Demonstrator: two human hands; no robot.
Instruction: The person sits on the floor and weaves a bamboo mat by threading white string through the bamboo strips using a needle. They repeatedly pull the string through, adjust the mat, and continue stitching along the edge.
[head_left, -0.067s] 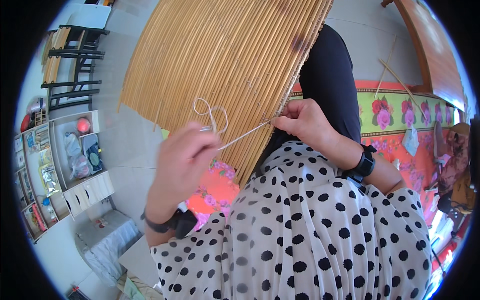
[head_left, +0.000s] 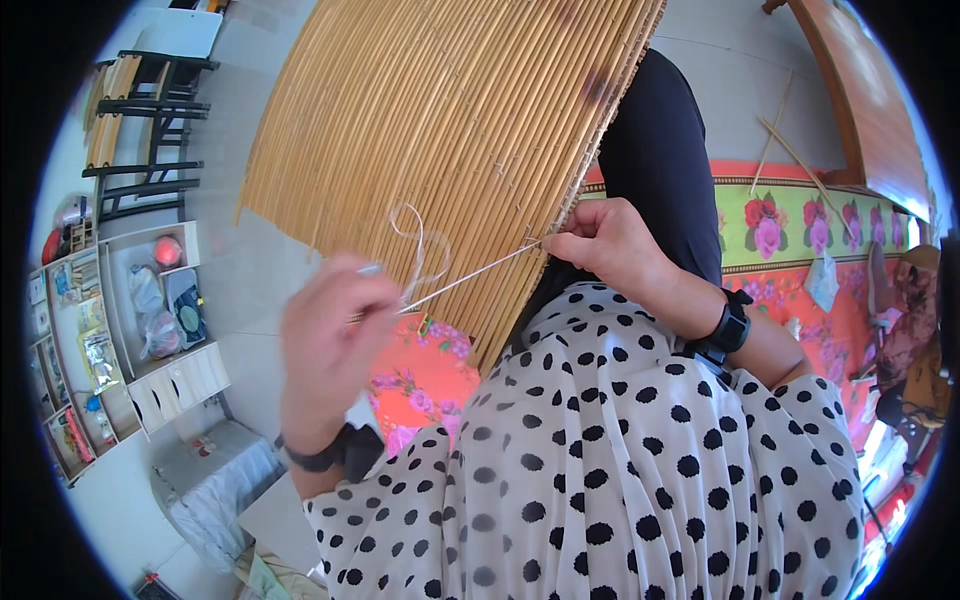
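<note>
A mat of thin straw-coloured reed stalks [head_left: 420,130] lies across my lap, its bound edge running down the right side. My right hand [head_left: 603,240] is closed in a pinch at that edge, on the white string [head_left: 470,275]. From there the string runs taut, down and to the left, to my left hand [head_left: 340,310]. The left hand is closed round the string and smeared a little by motion. A loose loop of the same string curls above the mat beside its fingers. The fingertips' exact grip is hidden.
At the left stand a shelf unit [head_left: 110,330] with small goods and black folding frames [head_left: 150,135]. A red flowered cloth [head_left: 425,375] spreads below the mat. Two thin sticks [head_left: 800,160] lie crossed near a wooden table [head_left: 870,90] at the right.
My left hand has moved left and slightly down, drawing out more of the string between the hands. The loose loop has shifted shape. My right hand stays at the mat's edge.
</note>
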